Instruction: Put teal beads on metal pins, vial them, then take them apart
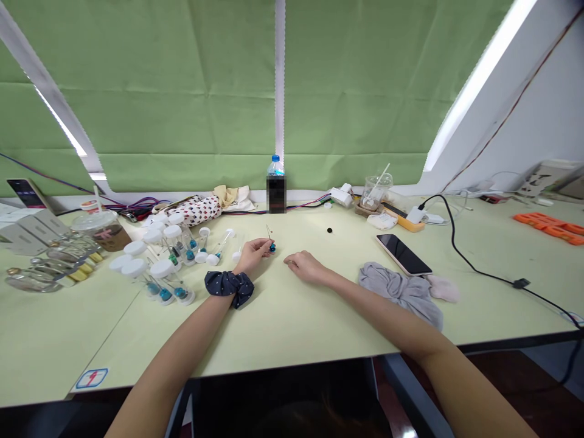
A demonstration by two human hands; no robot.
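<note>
Far left on my feed, a row of clear glass bottles with gold caps (31, 281) lies on the pale yellow-green table (274, 328), with white boxes (31, 228) just behind. Next along, I've got a clear plastic cup with a brown sleeve (112, 236), then a crowd of clear tubes with white lids (162, 268), several with blue pieces inside. Behind them sits a white cloth printed with small dark and red shapes (203, 208).

Now the left hand (256, 252), a navy scrunchie with white dots (230, 286) around its wrist. Its fingers are pinched together on a small, shiny blue piece with a thin stem (272, 247); the piece is at the fingertips, near mid-table, stem pointing up. Well behind it stands a blue-capped bottle with dark contents (276, 188).

Moving right: the right hand (305, 266), just beside, fingers half-curled. I can't tell whether there's anything small in them. Beyond it I spot a small black disc (329, 230), a clear cup with a straw (375, 190), a dark-screened phone (404, 254) and, near the right forearm, a crumpled grey cloth (399, 291). Over at far right, a flat orange plastic piece (550, 227) lies past a black cable (474, 261).
</note>
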